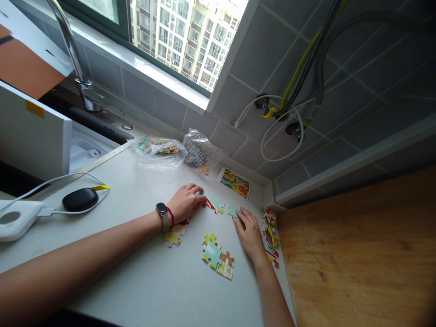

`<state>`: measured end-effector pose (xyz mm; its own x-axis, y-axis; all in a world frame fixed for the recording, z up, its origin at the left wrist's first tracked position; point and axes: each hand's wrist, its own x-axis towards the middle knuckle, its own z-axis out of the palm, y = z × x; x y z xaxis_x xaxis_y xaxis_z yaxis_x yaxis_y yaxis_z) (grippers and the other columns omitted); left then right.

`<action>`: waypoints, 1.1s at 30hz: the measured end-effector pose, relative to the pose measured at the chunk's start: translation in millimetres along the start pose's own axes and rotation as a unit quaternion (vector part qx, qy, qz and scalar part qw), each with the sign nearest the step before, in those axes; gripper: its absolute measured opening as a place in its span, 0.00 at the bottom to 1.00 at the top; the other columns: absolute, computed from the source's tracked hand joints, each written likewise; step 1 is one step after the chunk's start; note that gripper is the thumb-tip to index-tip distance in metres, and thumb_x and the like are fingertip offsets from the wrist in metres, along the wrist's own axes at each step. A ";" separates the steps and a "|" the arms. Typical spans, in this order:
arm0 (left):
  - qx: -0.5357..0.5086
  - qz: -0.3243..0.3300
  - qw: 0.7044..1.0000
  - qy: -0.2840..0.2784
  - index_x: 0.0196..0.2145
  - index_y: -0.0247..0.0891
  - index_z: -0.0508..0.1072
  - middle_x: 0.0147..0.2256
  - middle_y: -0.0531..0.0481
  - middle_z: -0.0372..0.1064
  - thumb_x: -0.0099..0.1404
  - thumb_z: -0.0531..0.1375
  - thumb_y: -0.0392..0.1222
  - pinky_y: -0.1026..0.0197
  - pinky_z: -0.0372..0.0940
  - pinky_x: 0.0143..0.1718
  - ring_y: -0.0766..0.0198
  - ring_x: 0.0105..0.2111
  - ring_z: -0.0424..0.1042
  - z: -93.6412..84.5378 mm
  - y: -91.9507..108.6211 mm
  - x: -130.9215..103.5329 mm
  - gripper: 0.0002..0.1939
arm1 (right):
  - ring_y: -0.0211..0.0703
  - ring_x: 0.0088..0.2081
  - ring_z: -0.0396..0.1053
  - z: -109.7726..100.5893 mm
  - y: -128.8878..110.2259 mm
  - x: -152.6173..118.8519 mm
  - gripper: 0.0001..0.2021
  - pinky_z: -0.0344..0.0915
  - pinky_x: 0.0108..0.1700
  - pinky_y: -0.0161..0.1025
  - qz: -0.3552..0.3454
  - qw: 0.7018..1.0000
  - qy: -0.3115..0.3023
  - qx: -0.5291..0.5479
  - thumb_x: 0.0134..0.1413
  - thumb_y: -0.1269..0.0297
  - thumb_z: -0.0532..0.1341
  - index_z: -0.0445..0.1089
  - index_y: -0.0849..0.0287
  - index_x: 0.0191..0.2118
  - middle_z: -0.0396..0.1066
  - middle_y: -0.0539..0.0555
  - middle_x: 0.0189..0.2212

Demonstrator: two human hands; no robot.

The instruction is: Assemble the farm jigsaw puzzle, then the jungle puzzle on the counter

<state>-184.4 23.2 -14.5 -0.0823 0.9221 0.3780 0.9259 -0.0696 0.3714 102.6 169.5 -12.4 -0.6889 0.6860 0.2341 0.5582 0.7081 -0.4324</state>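
Note:
On the white countertop, my left hand (185, 203), with a watch and red cord at the wrist, holds the left end of a red-and-teal strip of jigsaw puzzle pieces (214, 205). Just right of that strip, apart by a small gap, a teal puzzle piece (232, 210) is under the fingertips of my right hand (250, 232), its thumb and fingers closed about it. Other joined pieces (174, 236) lie partly covered by my left hand. Nearer me is a loose cluster of puzzle pieces (214, 254), some overlapping.
A picture card (234, 181) lies near the tiled wall. Two clear plastic bags (160, 152) of pieces are behind my hands. More pieces (271, 231) are stacked along the right edge. A black oval case (80, 200), a white charger (20, 218) and a faucet (76, 68) are left.

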 end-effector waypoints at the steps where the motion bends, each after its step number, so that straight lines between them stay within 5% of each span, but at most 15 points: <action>1: 0.001 0.001 1.000 0.001 0.47 0.47 0.83 0.52 0.43 0.75 0.76 0.57 0.40 0.45 0.67 0.52 0.48 0.52 0.69 0.0 0.1 0.2 0.13 | 0.60 0.64 0.66 2.5 -1.9 -0.8 0.21 0.62 0.67 0.63 -0.001 1.000 0.010 -0.004 0.70 0.52 0.57 0.79 0.58 0.57 0.72 0.64 0.62; 8: -0.023 0.000 1.000 0.005 0.47 0.48 0.83 0.52 0.43 0.75 0.77 0.55 0.44 0.45 0.67 0.52 0.48 0.51 0.70 -2.8 -1.1 3.3 0.14 | 0.61 0.61 0.66 -7.3 -29.9 -0.5 0.18 0.64 0.65 0.61 0.019 0.999 0.028 0.008 0.69 0.54 0.61 0.79 0.57 0.55 0.71 0.64 0.60; 12: -0.052 -0.009 0.999 -0.001 0.44 0.44 0.82 0.52 0.43 0.76 0.80 0.50 0.51 0.43 0.67 0.55 0.49 0.52 0.71 -5.9 -2.7 5.0 0.21 | 0.53 0.50 0.74 -27.9 -61.8 -7.8 0.14 0.71 0.56 0.49 -0.025 0.987 -0.122 0.099 0.67 0.53 0.65 0.79 0.53 0.52 0.75 0.58 0.48; 15: -0.096 -0.037 0.994 0.020 0.50 0.40 0.80 0.56 0.40 0.74 0.81 0.44 0.52 0.43 0.66 0.59 0.49 0.56 0.71 -8.3 -4.4 6.5 0.26 | 0.54 0.52 0.73 -37.4 -85.1 -15.6 0.29 0.70 0.56 0.46 -0.062 0.966 -0.228 0.102 0.48 0.47 0.78 0.76 0.52 0.54 0.74 0.56 0.48; 18: -0.160 -0.075 0.982 0.073 0.53 0.36 0.77 0.61 0.38 0.70 0.81 0.41 0.51 0.47 0.65 0.63 0.51 0.61 0.71 -10.1 -6.5 8.0 0.28 | 0.56 0.53 0.71 -38.9 -99.5 -20.7 0.42 0.70 0.55 0.47 -0.081 0.962 -0.252 0.066 0.32 0.46 0.83 0.73 0.52 0.56 0.72 0.56 0.50; 26: -0.235 -0.102 0.962 0.089 0.48 0.36 0.77 0.45 0.42 0.79 0.81 0.40 0.56 0.53 0.72 0.52 0.55 0.45 0.79 -16.7 -4.2 9.8 0.31 | 0.49 0.43 0.70 -33.0 -103.5 -18.5 0.18 0.67 0.45 0.42 -0.089 0.961 -0.260 0.043 0.46 0.63 0.79 0.73 0.54 0.40 0.71 0.51 0.41; 33: -0.283 -0.047 0.952 0.102 0.49 0.35 0.77 0.41 0.42 0.80 0.80 0.37 0.63 0.52 0.71 0.50 0.55 0.43 0.78 -20.7 0.5 5.9 0.37 | 0.45 0.41 0.71 -33.1 -94.7 -17.3 0.16 0.68 0.44 0.39 -0.088 0.953 -0.267 0.116 0.51 0.66 0.76 0.75 0.54 0.45 0.71 0.51 0.40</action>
<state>-192.1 20.7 5.4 -0.2781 0.8451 0.4566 0.5683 -0.2385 0.7875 77.1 96.1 53.4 -0.9337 0.3337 -0.1298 0.3386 0.7053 -0.6228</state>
